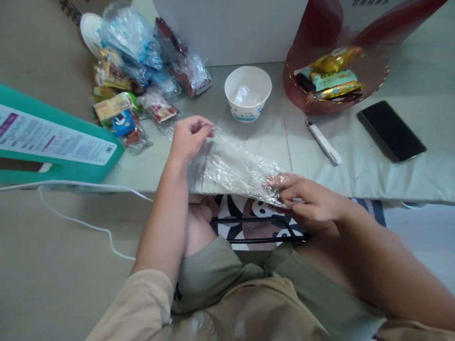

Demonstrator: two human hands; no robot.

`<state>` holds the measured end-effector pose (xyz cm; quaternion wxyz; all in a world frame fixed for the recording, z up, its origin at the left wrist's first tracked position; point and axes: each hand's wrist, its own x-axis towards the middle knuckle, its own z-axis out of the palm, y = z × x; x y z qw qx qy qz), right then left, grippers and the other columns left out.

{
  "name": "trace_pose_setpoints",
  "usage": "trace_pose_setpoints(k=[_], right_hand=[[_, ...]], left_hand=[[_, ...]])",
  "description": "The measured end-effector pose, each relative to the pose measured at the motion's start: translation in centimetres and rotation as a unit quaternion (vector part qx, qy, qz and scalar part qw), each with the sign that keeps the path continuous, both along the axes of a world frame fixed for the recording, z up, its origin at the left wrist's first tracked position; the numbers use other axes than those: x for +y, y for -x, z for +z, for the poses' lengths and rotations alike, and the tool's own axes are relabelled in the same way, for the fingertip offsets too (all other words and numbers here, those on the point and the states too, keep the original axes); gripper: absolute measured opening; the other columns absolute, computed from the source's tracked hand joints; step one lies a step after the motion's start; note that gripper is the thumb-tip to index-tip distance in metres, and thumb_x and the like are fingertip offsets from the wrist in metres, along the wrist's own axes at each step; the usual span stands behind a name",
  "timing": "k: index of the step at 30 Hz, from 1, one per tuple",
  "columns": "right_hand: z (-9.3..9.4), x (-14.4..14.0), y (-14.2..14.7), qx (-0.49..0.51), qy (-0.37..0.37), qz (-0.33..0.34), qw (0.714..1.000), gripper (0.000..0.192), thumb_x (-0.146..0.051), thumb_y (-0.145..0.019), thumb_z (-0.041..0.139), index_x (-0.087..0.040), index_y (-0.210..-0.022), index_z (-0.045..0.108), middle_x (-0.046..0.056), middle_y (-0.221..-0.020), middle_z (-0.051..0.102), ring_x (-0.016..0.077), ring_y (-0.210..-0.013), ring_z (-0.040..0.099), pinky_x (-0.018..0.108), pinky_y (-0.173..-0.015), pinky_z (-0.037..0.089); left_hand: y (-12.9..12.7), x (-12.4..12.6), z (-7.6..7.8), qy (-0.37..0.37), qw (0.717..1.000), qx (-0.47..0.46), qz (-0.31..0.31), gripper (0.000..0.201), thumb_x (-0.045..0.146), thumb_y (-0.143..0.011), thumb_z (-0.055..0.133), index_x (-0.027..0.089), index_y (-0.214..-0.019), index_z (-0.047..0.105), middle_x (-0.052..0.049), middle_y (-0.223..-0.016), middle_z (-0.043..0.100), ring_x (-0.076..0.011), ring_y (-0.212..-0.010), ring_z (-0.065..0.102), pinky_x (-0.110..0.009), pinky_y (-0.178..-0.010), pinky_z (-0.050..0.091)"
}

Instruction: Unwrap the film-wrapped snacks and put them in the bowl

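Note:
A crinkled sheet of clear plastic, perhaps a bag or wrap (236, 166), stretches between my two hands over the table's front edge. My left hand (190, 135) pinches its upper left end between thumb and fingers. At the lower right end, my right hand (307, 196) has its fingers closed on the plastic. Just beyond the plastic stands a white paper bowl (248, 94) with blue print, upright, with something clear and shiny inside. A white, slim utility knife (324, 143) lies to the right of the bowl.
A reddish transparent bowl (295, 90) of wrapped snacks and a black phone (393, 130) are on the right. Several snack packets (113, 106) and a clear-blue plastic bundle (131, 38) pile up at back left. A green container (88, 166) and white cable (95, 182) sit left.

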<state>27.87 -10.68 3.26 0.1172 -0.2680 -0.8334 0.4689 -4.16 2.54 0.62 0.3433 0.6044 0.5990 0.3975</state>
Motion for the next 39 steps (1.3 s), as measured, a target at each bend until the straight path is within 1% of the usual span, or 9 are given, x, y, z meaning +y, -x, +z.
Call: trace_pose_setpoints(k=[5, 8, 11, 13, 16, 22, 29, 34, 39], right_hand=[[1.1, 0.0, -1.2, 0.013, 0.087, -0.064, 0.994, 0.023, -0.023, -0.086, 0.054, -0.021, -0.063, 0.053, 0.014, -0.148, 0.06, 0.0318, -0.161, 0.026, 0.048, -0.115, 0.045], [0.9, 0.2, -1.7, 0.035, 0.091, -0.127, 0.987, 0.019, -0.029, -0.082, 0.064, -0.02, -0.065, 0.06, 0.008, -0.169, 0.039, 0.0348, -0.165, 0.011, 0.053, -0.126, 0.03], [0.5, 0.4, -2.1, 0.08, 0.083, -0.205, 0.972, 0.019, -0.033, -0.08, 0.069, -0.021, -0.067, 0.063, -0.002, -0.174, 0.028, 0.0359, -0.165, 0.01, 0.055, -0.13, 0.024], [0.2, 0.5, -2.3, 0.107, 0.087, -0.254, 0.957, 0.019, -0.033, -0.081, 0.069, -0.022, -0.067, 0.063, -0.008, -0.176, 0.021, 0.0364, -0.164, 0.012, 0.055, -0.126, 0.034], [-0.6, 0.7, -2.6, 0.1, 0.075, -0.297, 0.947, 0.017, -0.032, -0.082, 0.066, -0.023, -0.068, 0.062, -0.008, -0.174, 0.027, 0.0398, -0.162, 0.019, 0.061, -0.12, 0.044], [-1.9, 1.9, -2.5, 0.088, 0.029, -0.38, 0.92, 0.012, -0.033, -0.085, 0.062, -0.025, -0.076, 0.06, 0.006, -0.135, 0.071, 0.0387, -0.149, 0.048, 0.067, -0.121, 0.039], [-1.8, 2.4, -0.7, 0.043, 0.047, -0.478, 0.876, 0.025, -0.048, -0.086, 0.067, -0.023, -0.083, 0.066, 0.011, -0.127, 0.074, 0.0289, -0.109, 0.074, 0.048, -0.093, 0.062], [-1.8, 2.8, -0.1, 0.06, 0.107, -0.563, 0.817, 0.038, -0.059, -0.085, 0.066, -0.022, -0.087, 0.07, 0.01, -0.151, 0.059, 0.0196, -0.074, 0.076, 0.028, -0.044, 0.049], [-2.0, 3.6, -0.1, 0.057, 0.12, -0.597, 0.791, 0.038, -0.059, -0.087, 0.064, -0.021, -0.082, 0.068, 0.009, -0.098, 0.077, 0.0161, -0.059, 0.069, 0.026, -0.044, 0.045]], left_hand=[[0.0, -0.4, 0.3, -0.18, 0.974, -0.025, 0.133, 0.013, 0.027, -0.086, 0.071, 0.022, -0.081, 0.06, 0.001, -0.075, 0.065, -0.0127, -0.068, 0.064, -0.025, -0.065, 0.052], [-1.3, -4.2, 1.7, -0.205, 0.978, 0.016, -0.037, 0.03, 0.044, -0.095, 0.059, 0.022, -0.074, 0.062, -0.001, -0.067, 0.065, -0.0149, -0.065, 0.063, -0.03, -0.068, 0.055], [-2.2, -7.8, 2.6, -0.108, 0.946, 0.133, -0.274, 0.046, 0.063, -0.08, 0.072, 0.021, -0.099, 0.074, -0.011, -0.116, 0.077, -0.0299, -0.115, 0.07, -0.048, -0.104, 0.054], [-2.2, -8.9, 2.7, -0.054, 0.922, 0.2, -0.327, 0.057, 0.062, -0.07, 0.082, 0.021, -0.109, 0.074, -0.014, -0.142, 0.067, -0.0387, -0.141, 0.054, -0.058, -0.12, 0.041], [-1.5, -8.9, 2.7, -0.005, 0.915, 0.23, -0.332, 0.024, 0.043, -0.076, 0.079, 0.022, -0.086, 0.073, -0.012, -0.145, 0.065, -0.0397, -0.149, 0.047, -0.06, -0.123, 0.036], [0.1, -8.2, 3.2, 0.059, 0.963, 0.003, -0.264, 0.028, 0.033, -0.078, 0.072, 0.022, -0.069, 0.047, -0.009, -0.103, 0.078, -0.0267, -0.111, 0.073, -0.044, -0.101, 0.056], [0.4, -5.8, 1.8, 0.097, 0.973, -0.205, -0.041, 0.046, 0.034, -0.066, 0.082, 0.027, -0.088, 0.042, 0.002, -0.082, 0.071, -0.0111, -0.055, 0.062, -0.024, -0.048, 0.046], [-0.3, -4.2, 1.2, 0.102, 0.967, -0.23, 0.037, 0.032, 0.031, -0.071, 0.078, 0.026, -0.092, 0.053, 0.0, -0.084, 0.074, -0.0097, -0.059, 0.062, -0.022, -0.05, 0.045], [-1.0, -4.0, 0.3, 0.129, 0.979, -0.155, -0.012, 0.019, 0.035, -0.075, 0.077, 0.02, -0.078, 0.065, -0.003, -0.075, 0.071, -0.0142, -0.07, 0.065, -0.026, -0.062, 0.049]])
